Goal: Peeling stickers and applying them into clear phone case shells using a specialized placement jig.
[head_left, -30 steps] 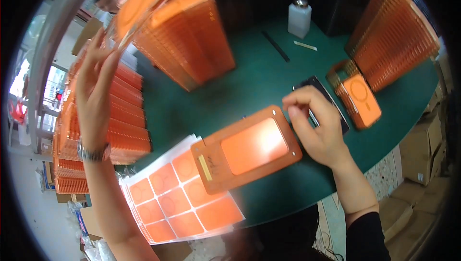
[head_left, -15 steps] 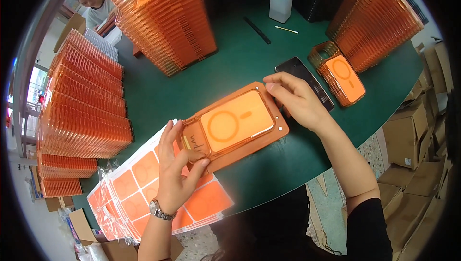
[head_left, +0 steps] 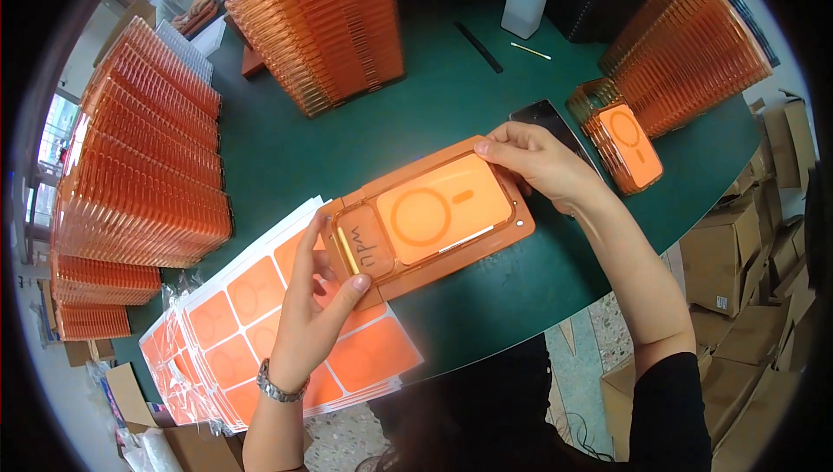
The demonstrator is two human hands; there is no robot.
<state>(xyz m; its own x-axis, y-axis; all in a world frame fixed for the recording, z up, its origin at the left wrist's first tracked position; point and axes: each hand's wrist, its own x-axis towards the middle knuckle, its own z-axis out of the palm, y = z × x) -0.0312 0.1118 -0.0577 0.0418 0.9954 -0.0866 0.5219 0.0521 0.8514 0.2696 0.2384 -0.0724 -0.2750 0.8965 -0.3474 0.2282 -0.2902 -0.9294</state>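
Green table (head_left: 278,160) across mid-frame; tall orange stack (head_left: 338,29) at upper left. Orange-printed sheets (head_left: 377,355) at lower left, partly under the orange board (head_left: 468,249), which lies at centre, tilted up to the right.

Left hand (head_left: 308,316): a second ago raised at upper left, beside the stack; now at the board's left end, gripping it, thumb on the lower-left corner, fingers at the left edge. Right hand (head_left: 542,164): thumb now pressed over the upper-right corner, fingers bent behind the edge, a narrow hold; half a second ago just beside it.

Clear orange tray (head_left: 357,222) sits on the board, between the hands; absent there a second ago. Smaller again: ring-marked orange panel (head_left: 445,210) showing within the tray, nearer the right hand's end.
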